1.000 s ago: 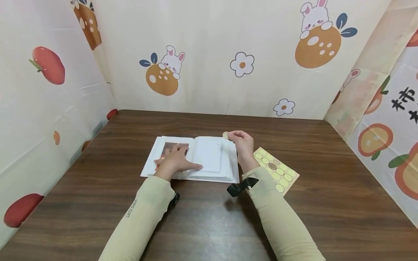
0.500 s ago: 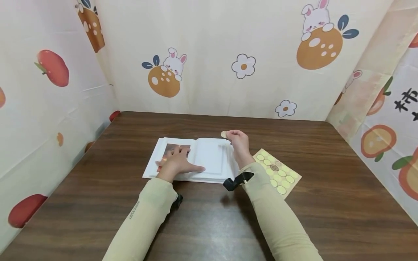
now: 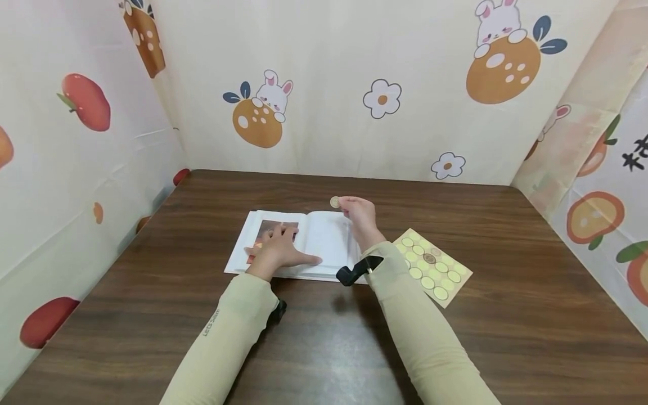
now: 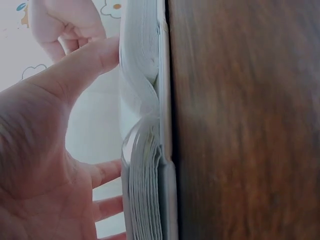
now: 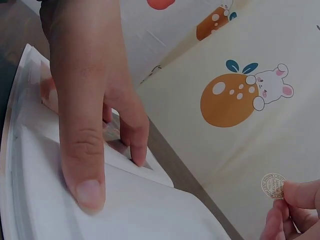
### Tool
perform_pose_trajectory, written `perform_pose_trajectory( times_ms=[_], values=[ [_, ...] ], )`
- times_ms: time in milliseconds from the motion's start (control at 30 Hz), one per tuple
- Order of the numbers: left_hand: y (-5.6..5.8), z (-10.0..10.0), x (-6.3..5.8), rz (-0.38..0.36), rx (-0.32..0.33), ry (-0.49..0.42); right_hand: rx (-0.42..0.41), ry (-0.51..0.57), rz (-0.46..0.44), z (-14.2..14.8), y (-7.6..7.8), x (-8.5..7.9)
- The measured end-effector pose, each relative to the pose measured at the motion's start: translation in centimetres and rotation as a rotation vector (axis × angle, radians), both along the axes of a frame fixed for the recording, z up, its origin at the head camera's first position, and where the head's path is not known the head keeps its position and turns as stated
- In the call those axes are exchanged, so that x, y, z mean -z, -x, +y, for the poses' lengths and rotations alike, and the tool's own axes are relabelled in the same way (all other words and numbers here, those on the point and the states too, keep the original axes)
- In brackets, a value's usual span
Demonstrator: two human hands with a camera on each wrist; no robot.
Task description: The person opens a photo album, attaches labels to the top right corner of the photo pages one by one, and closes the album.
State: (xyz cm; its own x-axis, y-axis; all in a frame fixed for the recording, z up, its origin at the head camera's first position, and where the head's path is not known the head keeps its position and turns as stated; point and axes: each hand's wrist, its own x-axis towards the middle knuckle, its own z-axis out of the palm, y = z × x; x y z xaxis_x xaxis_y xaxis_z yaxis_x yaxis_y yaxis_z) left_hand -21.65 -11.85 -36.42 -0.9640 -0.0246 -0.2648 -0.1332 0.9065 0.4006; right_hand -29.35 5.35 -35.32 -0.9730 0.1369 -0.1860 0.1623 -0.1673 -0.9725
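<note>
Right hand (image 3: 358, 216) shifted left, fingers pinching sticker (image 3: 334, 202); left hand (image 3: 277, 250) flat on album (image 3: 324, 239); wood table (image 3: 506, 315).

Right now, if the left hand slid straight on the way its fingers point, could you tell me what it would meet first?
The left hand lies flat on the open album, fingers pointing across the photo toward the far edge. Past that comes bare table, then probably the printed backdrop; depth is unclear.

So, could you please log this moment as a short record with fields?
left hand: open, flat on the open album, thumb across the right page
right hand: pinches a round sticker above the album's far edge
sticker sheet: flat on the table, right of the album
backdrop: cloth with rabbits, oranges, flowers
</note>
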Motion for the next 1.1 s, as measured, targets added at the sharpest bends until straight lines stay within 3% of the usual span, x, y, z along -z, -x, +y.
perform_pose_trajectory(
  times_ms=[300,467,867,1100],
  values=[
    [0.4,-0.9,-0.6,-0.086,0.086,-0.010,-0.026,0.043,-0.001,-1.6,0.6,0.4],
    [0.1,-0.8,-0.6,-0.062,0.055,0.000,-0.061,0.012,-0.018,-2.2,0.7,0.5],
    [-0.4,-0.5,-0.7,-0.034,0.046,0.079,-0.022,0.001,0.012,-3.6,0.9,0.9],
    [-0.4,-0.5,-0.5,-0.021,0.041,0.074,-0.037,-0.112,0.006,-5.2,0.8,1.1]
  ],
)
